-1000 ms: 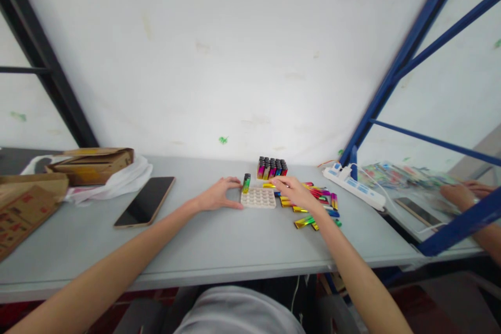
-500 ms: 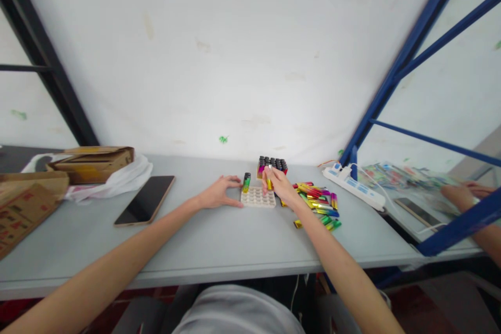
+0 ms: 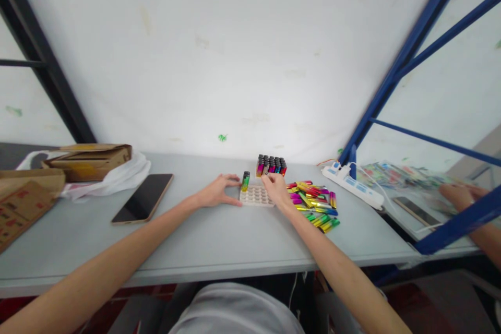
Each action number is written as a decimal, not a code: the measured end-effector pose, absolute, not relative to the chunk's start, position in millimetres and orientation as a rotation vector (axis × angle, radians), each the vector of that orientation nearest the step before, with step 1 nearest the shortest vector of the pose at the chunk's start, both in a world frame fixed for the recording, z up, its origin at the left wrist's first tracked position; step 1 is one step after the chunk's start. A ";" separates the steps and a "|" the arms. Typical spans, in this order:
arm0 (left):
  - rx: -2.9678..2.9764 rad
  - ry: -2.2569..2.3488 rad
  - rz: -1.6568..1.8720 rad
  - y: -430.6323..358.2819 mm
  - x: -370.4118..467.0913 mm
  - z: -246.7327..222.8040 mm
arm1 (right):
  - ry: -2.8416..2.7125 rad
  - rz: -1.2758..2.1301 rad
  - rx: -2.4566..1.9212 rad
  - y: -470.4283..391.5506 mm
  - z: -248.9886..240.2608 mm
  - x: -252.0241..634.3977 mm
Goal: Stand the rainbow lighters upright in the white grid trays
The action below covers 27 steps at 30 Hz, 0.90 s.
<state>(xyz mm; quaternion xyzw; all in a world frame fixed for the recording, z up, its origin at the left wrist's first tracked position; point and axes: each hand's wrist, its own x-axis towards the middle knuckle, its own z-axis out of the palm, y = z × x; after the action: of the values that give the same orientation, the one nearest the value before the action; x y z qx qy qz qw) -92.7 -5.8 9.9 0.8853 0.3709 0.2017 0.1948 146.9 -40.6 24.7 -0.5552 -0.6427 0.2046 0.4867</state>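
Observation:
A white tray (image 3: 256, 196) with rows of holes lies on the table. One green and yellow lighter (image 3: 245, 181) stands upright in its back left corner. My left hand (image 3: 214, 191) rests at the tray's left edge, thumb and fingers spread, holding nothing. My right hand (image 3: 277, 190) is over the tray's right part, fingers pinched round a lighter (image 3: 266, 167); only its top shows above the fingers, and its lower end is hidden. To the right of that hand lies a loose pile of shiny coloured lighters (image 3: 315, 199).
A block of upright black-topped lighters (image 3: 278, 165) stands behind the tray. A phone (image 3: 144, 198) and cardboard boxes (image 3: 92, 162) with a white plastic bag (image 3: 133, 173) are at left. Right are a power strip (image 3: 354, 186), a blue metal frame (image 3: 385, 88) and another person's hands (image 3: 460, 195).
My right hand has lowered slightly and turned, so the yellow lighter in it is mostly hidden now. The left hand stays at the tray's edge. The view has shifted a little.

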 end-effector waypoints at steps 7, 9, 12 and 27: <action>2.489 1.046 0.544 -7.6 -92.1 11.9 | -1.583 0.521 -1.312 -38.8 24.4 145.8; 2.491 1.043 0.548 -7.8 -92.2 11.9 | -1.596 0.520 -1.298 -38.7 24.3 146.0; 2.480 1.044 0.560 -8.7 -92.5 12.8 | -1.594 0.492 -1.312 -39.1 23.6 145.7; 2.527 1.048 0.532 -6.9 -93.0 10.2 | -1.986 0.327 -1.129 -44.5 28.1 150.2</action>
<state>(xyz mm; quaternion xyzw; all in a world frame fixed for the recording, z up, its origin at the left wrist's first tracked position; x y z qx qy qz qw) -93.0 -6.9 10.2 0.8925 0.3700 0.1880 0.1765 150.2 -44.5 28.1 -0.4472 -0.7868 0.1297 0.4051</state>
